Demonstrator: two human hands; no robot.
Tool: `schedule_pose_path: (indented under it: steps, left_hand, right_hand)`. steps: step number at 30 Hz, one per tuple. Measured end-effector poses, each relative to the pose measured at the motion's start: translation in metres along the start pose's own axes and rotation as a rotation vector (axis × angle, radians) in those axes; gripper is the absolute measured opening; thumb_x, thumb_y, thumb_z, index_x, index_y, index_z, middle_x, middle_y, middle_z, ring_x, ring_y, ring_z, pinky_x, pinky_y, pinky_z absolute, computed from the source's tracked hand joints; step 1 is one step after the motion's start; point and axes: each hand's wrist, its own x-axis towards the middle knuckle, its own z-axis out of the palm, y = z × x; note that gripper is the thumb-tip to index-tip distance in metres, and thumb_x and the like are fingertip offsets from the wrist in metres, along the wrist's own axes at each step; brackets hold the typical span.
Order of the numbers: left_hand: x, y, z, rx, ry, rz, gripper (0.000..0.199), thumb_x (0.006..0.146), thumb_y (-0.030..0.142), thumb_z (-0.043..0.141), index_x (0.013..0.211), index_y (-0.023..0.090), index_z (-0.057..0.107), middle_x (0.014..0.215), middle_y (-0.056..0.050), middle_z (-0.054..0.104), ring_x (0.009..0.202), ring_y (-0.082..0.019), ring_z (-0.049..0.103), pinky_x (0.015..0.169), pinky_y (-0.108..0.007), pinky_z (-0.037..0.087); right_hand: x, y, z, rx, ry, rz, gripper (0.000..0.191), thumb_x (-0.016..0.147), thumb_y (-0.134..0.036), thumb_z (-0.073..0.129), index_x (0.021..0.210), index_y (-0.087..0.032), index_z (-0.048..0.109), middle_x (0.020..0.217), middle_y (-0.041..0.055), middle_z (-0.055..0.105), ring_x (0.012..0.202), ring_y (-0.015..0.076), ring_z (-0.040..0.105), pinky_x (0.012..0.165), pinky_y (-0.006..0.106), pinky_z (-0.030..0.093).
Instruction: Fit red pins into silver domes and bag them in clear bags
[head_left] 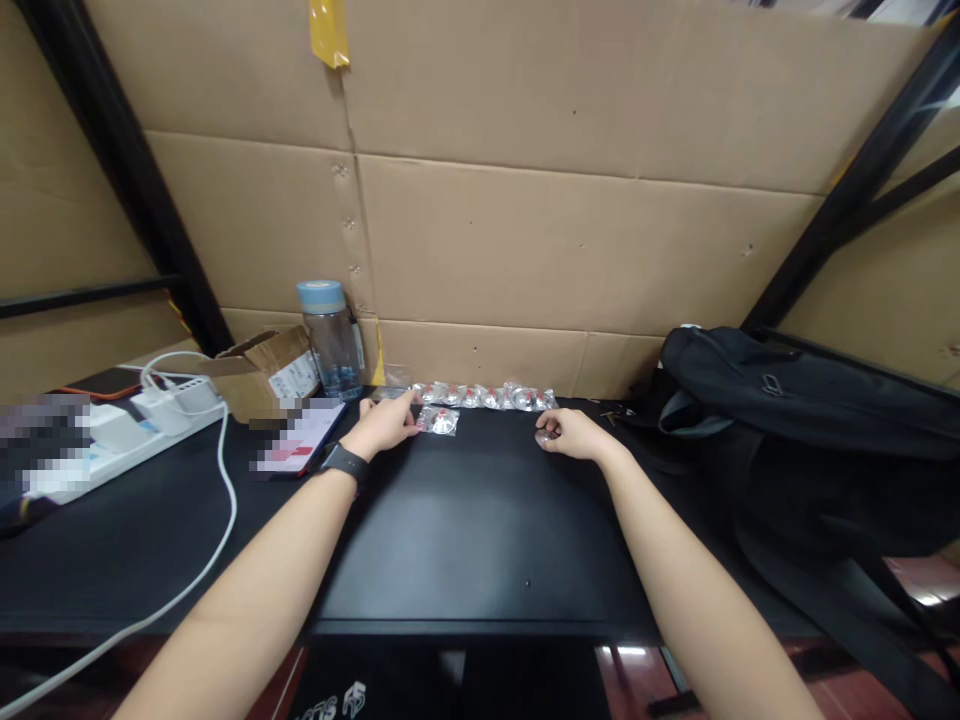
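Observation:
My left hand (384,424), with a dark watch (345,462) on its wrist, is at the left end of the small clear packets. Its thumb and forefinger are apart, with the thumb at the left edge of a single packet (442,421) with a silvery, red-marked item inside. Behind that packet, a row of similar shiny packets (491,398) lies along the cardboard wall. To the right, my right hand (574,436) is closed on a small clear packet (545,437), mostly covered by the fingers and low over the black tabletop.
A blue-lidded bottle (330,340), a cardboard box (262,375) and a phone-like tablet (304,437) stand or lie at left. Beyond them sits a white power strip (127,440) with a trailing cable (225,490). A black backpack (810,400) fills the right side.

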Motion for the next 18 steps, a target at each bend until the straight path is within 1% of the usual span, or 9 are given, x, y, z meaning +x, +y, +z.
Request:
schedule_pose_path:
  steps: [3,6,8,10,12,15,17,18]
  left_hand:
    - [-0.003,-0.006,-0.008,0.009,-0.017,-0.035,0.034,0.080,0.036,0.067,0.112,0.028,0.057,0.093,0.000,0.078,0.098,-0.025,0.067,0.087,-0.036,0.029]
    - [-0.005,-0.005,-0.018,0.052,-0.047,-0.081,0.021,0.078,0.032,0.069,0.097,0.027,0.064,0.091,0.000,0.078,0.101,-0.027,0.067,0.089,-0.039,0.029]
    - [-0.009,-0.003,-0.026,0.083,-0.099,-0.107,0.013,0.075,0.028,0.070,0.087,0.026,0.068,0.087,0.000,0.078,0.102,-0.028,0.067,0.091,-0.040,0.030]
    - [-0.013,0.002,-0.033,0.078,-0.172,-0.092,0.009,0.071,0.025,0.072,0.079,0.026,0.071,0.084,0.001,0.078,0.098,-0.027,0.069,0.090,-0.039,0.033]
    - [-0.017,0.009,-0.037,0.019,-0.255,0.005,0.010,0.067,0.025,0.075,0.077,0.027,0.074,0.083,0.003,0.078,0.090,-0.023,0.070,0.087,-0.034,0.037]
    - [-0.023,0.023,-0.035,-0.155,-0.384,0.267,0.014,0.066,0.031,0.078,0.079,0.027,0.076,0.085,0.003,0.078,0.083,-0.019,0.071,0.079,-0.027,0.044]
    - [-0.024,0.034,-0.030,-0.244,-0.424,0.428,0.017,0.073,0.041,0.075,0.083,0.027,0.077,0.090,0.001,0.078,0.085,-0.019,0.071,0.079,-0.026,0.047]
    - [-0.025,0.039,-0.027,-0.251,-0.396,0.475,0.021,0.080,0.045,0.069,0.088,0.028,0.078,0.095,-0.001,0.077,0.090,-0.020,0.070,0.083,-0.026,0.047]
  right_hand:
    - [0.000,0.001,0.001,-0.005,0.002,-0.001,0.031,0.069,-0.026,0.074,0.099,-0.019,0.072,0.089,0.0043,0.070,0.076,0.0166,0.065,0.072,0.025,0.048]
    - [0.000,0.002,0.001,0.003,0.004,-0.007,0.031,0.070,-0.026,0.073,0.099,-0.018,0.072,0.088,0.0041,0.070,0.076,0.0164,0.065,0.071,0.025,0.047]
    - [0.000,0.002,0.001,0.005,0.008,-0.011,0.030,0.070,-0.026,0.073,0.099,-0.019,0.072,0.088,0.0040,0.070,0.075,0.0162,0.065,0.071,0.025,0.047]
    - [-0.001,0.002,0.001,0.005,0.009,-0.012,0.030,0.070,-0.027,0.073,0.099,-0.019,0.073,0.088,0.0040,0.070,0.075,0.0161,0.064,0.071,0.025,0.047]
    - [-0.001,0.001,0.002,0.006,0.008,-0.010,0.031,0.069,-0.026,0.074,0.099,-0.019,0.073,0.088,0.0038,0.070,0.075,0.0160,0.064,0.071,0.024,0.047]
    - [-0.002,-0.001,0.002,0.025,-0.008,-0.021,0.032,0.068,-0.026,0.074,0.099,-0.020,0.072,0.088,0.0031,0.070,0.075,0.0157,0.065,0.071,0.024,0.048]
    - [-0.003,-0.004,0.002,0.043,-0.021,-0.036,0.033,0.067,-0.026,0.074,0.099,-0.020,0.072,0.087,0.0022,0.070,0.075,0.0156,0.065,0.071,0.024,0.048]
    - [-0.003,-0.007,0.002,0.047,-0.030,-0.040,0.034,0.066,-0.025,0.075,0.099,-0.021,0.072,0.087,0.0017,0.070,0.074,0.0155,0.065,0.070,0.024,0.048]
